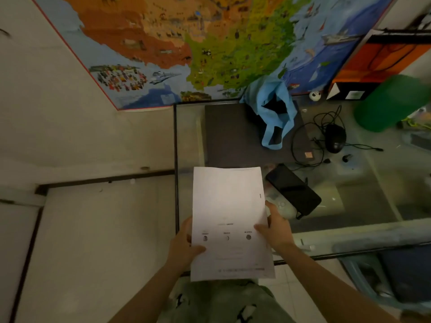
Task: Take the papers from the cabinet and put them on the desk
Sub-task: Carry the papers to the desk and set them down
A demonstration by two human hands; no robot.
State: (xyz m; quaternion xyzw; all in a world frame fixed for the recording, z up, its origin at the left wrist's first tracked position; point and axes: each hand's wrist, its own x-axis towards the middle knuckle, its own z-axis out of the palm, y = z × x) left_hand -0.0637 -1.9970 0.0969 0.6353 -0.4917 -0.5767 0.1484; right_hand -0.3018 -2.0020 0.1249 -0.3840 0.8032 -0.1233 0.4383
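Note:
A white stack of papers (pixel 229 213) with faint print and three small round marks is held over the near left corner of the glass-topped desk (pixel 373 190). My left hand (pixel 184 243) grips its left edge, thumb on top. My right hand (pixel 276 227) grips its right edge, fingers spread along the side. The papers' near end juts past the desk's front edge toward my body. No cabinet can be made out in view.
On the desk lie a black phone (pixel 293 191), a dark mat (pixel 238 136), a blue cloth bag (pixel 274 115), a black mouse (pixel 335 138) with tangled cables, and a green rounded object (pixel 391 103). A colourful map (pixel 198 43) hangs on the wall. Pale floor tiles lie left.

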